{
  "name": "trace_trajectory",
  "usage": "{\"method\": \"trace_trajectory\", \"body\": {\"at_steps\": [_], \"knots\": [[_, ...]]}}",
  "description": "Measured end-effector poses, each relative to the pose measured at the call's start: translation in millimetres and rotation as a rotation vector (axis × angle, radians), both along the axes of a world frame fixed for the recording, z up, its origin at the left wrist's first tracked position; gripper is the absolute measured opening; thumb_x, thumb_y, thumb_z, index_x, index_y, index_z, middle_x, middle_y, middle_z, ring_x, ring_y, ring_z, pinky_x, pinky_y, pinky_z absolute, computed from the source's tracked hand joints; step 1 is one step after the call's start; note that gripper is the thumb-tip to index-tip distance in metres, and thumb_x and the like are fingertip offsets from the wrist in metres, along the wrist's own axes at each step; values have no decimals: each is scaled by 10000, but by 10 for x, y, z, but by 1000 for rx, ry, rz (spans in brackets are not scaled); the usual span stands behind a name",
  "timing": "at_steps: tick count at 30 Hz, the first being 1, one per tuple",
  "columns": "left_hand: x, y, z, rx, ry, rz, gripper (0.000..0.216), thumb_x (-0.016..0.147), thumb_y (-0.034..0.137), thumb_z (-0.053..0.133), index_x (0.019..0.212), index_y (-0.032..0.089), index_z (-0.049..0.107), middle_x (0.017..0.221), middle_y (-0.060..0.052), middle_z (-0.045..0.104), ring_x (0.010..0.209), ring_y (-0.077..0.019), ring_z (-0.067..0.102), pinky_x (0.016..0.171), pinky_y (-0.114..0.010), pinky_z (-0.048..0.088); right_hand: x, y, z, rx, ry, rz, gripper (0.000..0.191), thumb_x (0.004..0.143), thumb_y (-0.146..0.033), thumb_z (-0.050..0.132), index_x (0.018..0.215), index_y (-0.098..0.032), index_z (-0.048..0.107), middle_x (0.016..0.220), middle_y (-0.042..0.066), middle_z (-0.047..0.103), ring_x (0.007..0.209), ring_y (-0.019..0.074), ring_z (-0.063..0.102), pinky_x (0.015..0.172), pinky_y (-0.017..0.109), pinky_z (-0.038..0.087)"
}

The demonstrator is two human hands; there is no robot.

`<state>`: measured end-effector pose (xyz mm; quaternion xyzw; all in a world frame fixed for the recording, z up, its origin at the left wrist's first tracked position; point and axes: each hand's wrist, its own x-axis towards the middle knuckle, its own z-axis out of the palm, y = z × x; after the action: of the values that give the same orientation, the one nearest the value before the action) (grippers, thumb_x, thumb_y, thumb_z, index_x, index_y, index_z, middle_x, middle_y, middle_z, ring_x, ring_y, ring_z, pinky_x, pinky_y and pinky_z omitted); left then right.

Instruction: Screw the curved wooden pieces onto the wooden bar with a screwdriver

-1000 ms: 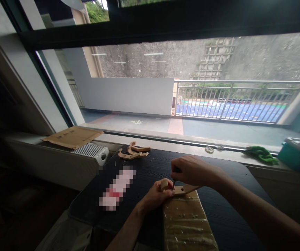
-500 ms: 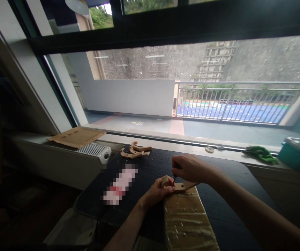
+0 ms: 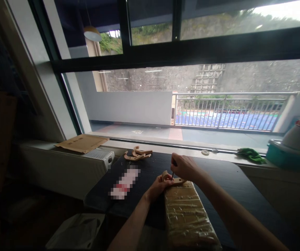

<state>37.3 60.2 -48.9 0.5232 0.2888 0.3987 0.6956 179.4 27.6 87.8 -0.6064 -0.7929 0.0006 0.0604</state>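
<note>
My left hand [image 3: 155,187] grips a light wooden hook [image 3: 178,181] by its curved end. The hook lies on the far end of a box wrapped in clear tape [image 3: 188,212], and a dark hole shows in its flat part. Above it, my right hand [image 3: 185,167] is closed around the handle of a screwdriver [image 3: 172,175]. The thin dark shaft points down at the hook, close to my left fingertips. The tip is too small to make out.
More wooden hooks [image 3: 136,156] lie at the back left of the black table [image 3: 218,188], near a blurred pink item [image 3: 126,182]. A brown envelope [image 3: 83,142] rests on a radiator [image 3: 101,157]. A green cloth [image 3: 250,155] and teal box [image 3: 283,155] sit by the window.
The view has tilted up a little, showing more of the window. Both hands remain at the hook, the right still upon the screwdriver.
</note>
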Motion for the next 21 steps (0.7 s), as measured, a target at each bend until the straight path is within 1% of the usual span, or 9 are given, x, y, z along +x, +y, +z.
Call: {"method": "trace_trajectory", "body": {"at_steps": [5, 10, 16, 21], "knots": [[2, -16, 18, -6, 0, 3, 277, 598, 299, 775, 746, 138, 604, 711, 19, 574, 682, -119, 524, 696, -261, 398, 7, -31, 29, -16, 13, -25, 264, 909, -328, 529, 1100, -150, 570, 1017, 53, 615, 820, 160, 612, 711, 350, 520], [13, -21, 14, 0, -3, 33, 282, 562, 280, 799, 705, 143, 599, 712, 16, 568, 694, -117, 521, 701, -242, 399, 8, -3, 14, -22, 29, -23, 280, 907, -328, 531, 1126, -155, 562, 1065, 64, 604, 870, 175, 608, 744, 373, 515], [14, -27, 13, 12, 2, -2, 249, 613, 287, 771, 737, 142, 612, 733, 0, 581, 718, -130, 531, 719, -252, 411, 27, 13, -8, -18, 49, -13, 281, 907, -325, 532, 1130, -157, 561, 1075, 65, 601, 876, 177, 607, 747, 374, 516], [18, -15, -18, 20, 9, 7, 273, 605, 299, 769, 749, 134, 605, 748, -8, 590, 721, -138, 537, 724, -266, 411, 53, 65, -15, -8, 45, 8, 276, 906, -327, 533, 1119, -155, 565, 1064, 63, 604, 867, 173, 607, 739, 368, 516]]}}
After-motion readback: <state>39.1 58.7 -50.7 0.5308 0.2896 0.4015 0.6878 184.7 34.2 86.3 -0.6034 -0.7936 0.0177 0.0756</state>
